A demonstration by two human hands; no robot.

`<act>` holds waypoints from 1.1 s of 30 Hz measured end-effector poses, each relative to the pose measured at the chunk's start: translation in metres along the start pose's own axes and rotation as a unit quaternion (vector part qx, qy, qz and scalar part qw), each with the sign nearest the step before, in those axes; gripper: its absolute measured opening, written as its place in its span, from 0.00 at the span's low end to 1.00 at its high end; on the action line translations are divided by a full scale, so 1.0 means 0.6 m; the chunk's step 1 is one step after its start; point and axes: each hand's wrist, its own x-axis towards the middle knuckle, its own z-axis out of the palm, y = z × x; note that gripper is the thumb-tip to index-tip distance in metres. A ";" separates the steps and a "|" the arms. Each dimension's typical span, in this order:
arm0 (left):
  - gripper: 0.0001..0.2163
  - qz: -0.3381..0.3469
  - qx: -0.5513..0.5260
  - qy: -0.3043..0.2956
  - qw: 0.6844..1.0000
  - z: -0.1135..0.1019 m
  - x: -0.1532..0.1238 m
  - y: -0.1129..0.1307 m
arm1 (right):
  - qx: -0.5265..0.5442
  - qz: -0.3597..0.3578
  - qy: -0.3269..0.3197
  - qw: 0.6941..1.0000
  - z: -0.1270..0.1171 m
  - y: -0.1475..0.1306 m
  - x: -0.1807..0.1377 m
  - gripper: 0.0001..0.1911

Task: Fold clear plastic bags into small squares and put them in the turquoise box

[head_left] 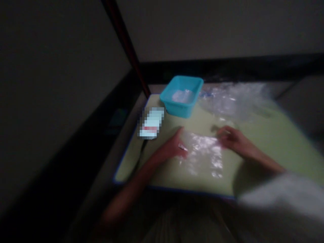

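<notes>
A clear, shiny plastic bag (202, 148) is spread out low over the front middle of the table. My left hand (177, 145) grips its left side, thumb pointing up and away, with a small shiny strip across the fingers. At the bag's upper right corner, my right hand (230, 137) has its fingers curled and closed on the edge. Dim light and blur hide the exact fingertip contact. Whether the bag contains anything cannot be made out.
A turquoise plastic basin (186, 109) with clear plastic pieces (181, 96) inside stands at the back. To its right lies a loose heap of clear plastic bags (230, 101). A pixelated, lit phone-like screen (152, 123) with a dark cable rests near the blue-edged table's (273, 141) left side.
</notes>
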 end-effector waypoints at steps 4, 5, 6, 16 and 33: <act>0.42 0.080 0.051 0.181 0.979 0.001 0.033 0.017 | 0.004 0.123 -0.204 0.971 -0.010 -0.025 -0.027 0.19; 0.38 0.108 0.069 0.239 0.963 0.002 0.037 0.023 | 0.004 0.158 -0.265 0.951 -0.011 -0.030 -0.034 0.19; 0.34 0.132 0.086 0.284 0.946 0.003 0.039 0.028 | 0.003 0.185 -0.320 0.929 -0.014 -0.034 -0.040 0.19; 0.12 0.225 0.329 0.140 0.907 0.008 -0.029 0.016 | -0.395 -0.087 0.010 0.915 -0.020 -0.016 -0.030 0.18; 0.10 0.206 0.340 0.160 0.903 0.006 -0.031 0.009 | -0.454 -0.240 -0.053 0.856 0.013 0.014 -0.003 0.18</act>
